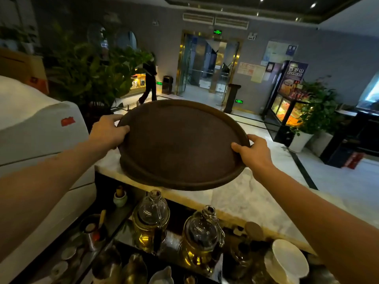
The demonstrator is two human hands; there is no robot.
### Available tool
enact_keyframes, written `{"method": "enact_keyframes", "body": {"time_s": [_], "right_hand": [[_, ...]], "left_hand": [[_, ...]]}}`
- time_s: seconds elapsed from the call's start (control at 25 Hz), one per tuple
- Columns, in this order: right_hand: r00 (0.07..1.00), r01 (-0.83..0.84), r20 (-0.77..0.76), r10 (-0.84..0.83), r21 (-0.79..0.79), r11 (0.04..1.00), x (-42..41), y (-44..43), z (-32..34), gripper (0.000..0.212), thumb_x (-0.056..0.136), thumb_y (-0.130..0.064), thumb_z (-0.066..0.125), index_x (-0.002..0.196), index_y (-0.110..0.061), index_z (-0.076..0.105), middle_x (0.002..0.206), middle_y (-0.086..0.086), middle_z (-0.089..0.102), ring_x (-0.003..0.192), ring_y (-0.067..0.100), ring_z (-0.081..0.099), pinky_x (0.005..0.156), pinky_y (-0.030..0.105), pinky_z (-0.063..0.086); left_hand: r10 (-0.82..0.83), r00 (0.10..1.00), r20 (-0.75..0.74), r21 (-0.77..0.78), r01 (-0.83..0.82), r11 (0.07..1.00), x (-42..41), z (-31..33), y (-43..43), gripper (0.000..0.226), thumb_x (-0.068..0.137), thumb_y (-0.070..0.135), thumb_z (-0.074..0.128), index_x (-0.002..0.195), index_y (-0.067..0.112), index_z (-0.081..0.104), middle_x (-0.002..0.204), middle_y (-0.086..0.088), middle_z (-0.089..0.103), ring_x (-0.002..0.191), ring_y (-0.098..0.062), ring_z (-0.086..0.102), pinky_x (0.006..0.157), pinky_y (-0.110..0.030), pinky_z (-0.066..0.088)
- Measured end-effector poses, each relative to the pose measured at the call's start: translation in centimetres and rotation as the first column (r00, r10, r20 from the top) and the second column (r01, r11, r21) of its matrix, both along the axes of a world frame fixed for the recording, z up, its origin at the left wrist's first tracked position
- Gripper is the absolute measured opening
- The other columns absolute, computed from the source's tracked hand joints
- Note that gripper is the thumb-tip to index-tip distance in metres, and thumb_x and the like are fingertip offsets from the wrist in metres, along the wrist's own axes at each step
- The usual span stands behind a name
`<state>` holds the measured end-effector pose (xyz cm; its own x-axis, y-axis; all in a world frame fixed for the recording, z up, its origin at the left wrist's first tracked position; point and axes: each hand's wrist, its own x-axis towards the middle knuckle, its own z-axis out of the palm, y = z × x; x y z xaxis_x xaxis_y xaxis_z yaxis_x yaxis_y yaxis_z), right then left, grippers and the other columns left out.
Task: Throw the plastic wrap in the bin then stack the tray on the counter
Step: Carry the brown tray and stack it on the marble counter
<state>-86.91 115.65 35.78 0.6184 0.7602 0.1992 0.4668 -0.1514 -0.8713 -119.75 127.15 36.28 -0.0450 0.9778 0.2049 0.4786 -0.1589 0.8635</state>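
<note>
While the left hand [107, 130] and right hand [254, 153] clamp opposite rims of the round tray [180, 144], best lower it level, square onto the second tray [131, 171] on the marble counter [242, 193].

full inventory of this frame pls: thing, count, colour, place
round dark brown tray: 1, held tilted over the counter's left end, another brown tray rim showing beneath it
white marble counter: 1, centre, running right
glass jars of yellow liquid: 2, lower shelf, centre
white plates: a stack, count unclear, lower right
small metal cup: 1, lower left, utensils in it
white appliance: 1, left, red label
green potted plants: several, left and right background
lit drinks fridge: 1, right background
dark bin: 1, by the glass doors
person in dark clothes: 1, walking, background
left hand: gripping the tray's left rim
right hand: gripping the tray's right rim
</note>
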Motion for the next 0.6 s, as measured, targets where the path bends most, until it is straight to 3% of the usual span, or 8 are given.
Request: {"method": "enact_keyframes", "body": {"time_s": [0.08, 0.2, 0.44, 0.6], "right_hand": [[0.999, 0.013, -0.036, -0.015, -0.049, 0.999, -0.1, 3.4, -0.4, 0.062, 0.088, -0.027, 0.069, 0.143, -0.018, 0.041, 0.134, 0.012, 0.057, 0.103, 0.032, 0.065, 0.07, 0.035, 0.056], [0.999, 0.011, -0.039, -0.016, -0.104, 0.994, -0.2, 8.5, -1.9, 0.062, 0.089, -0.026, 0.067, 0.143, -0.016, 0.039, 0.135, 0.013, 0.056, 0.101, 0.032, 0.066, 0.064, 0.033, 0.054], [0.999, 0.005, -0.037, -0.012, -0.178, 0.984, -0.3, 16.9, -6.3, 0.062, 0.09, -0.027, 0.066, 0.144, -0.017, 0.038, 0.134, 0.012, 0.056, 0.101, 0.032, 0.066, 0.059, 0.03, 0.055], [0.998, 0.019, -0.048, -0.031, -0.232, 0.972, -0.8, 20.3, -10.1, 0.057, 0.09, -0.025, 0.066, 0.142, -0.016, 0.042, 0.129, 0.011, 0.059, 0.09, 0.026, 0.065, 0.05, 0.025, 0.051]], "left_hand": [[-0.025, 1.0, -0.013, -0.034, 0.024, 0.999, -0.1, -0.6, 3.7, 0.042, 0.093, 0.016, 0.054, 0.136, 0.019, 0.052, 0.117, -0.014, 0.061, 0.088, -0.026, 0.058, 0.067, -0.037, 0.052], [-0.03, 0.998, -0.051, -0.055, 0.027, 0.998, -0.4, -1.8, 8.9, 0.042, 0.093, 0.019, 0.055, 0.135, 0.019, 0.053, 0.122, -0.015, 0.061, 0.091, -0.027, 0.061, 0.052, -0.026, 0.043], [-0.026, 0.993, -0.117, -0.069, 0.018, 0.997, -0.5, -6.2, 15.9, 0.035, 0.094, 0.016, 0.052, 0.129, 0.013, 0.057, 0.114, -0.015, 0.062, 0.085, -0.026, 0.058, 0.051, -0.027, 0.042], [0.012, 0.983, -0.181, -0.105, -0.032, 0.994, -0.5, -9.9, 18.8, 0.034, 0.093, 0.011, 0.05, 0.125, 0.013, 0.06, 0.106, -0.015, 0.062, 0.089, -0.032, 0.06, 0.07, -0.037, 0.052]]}}
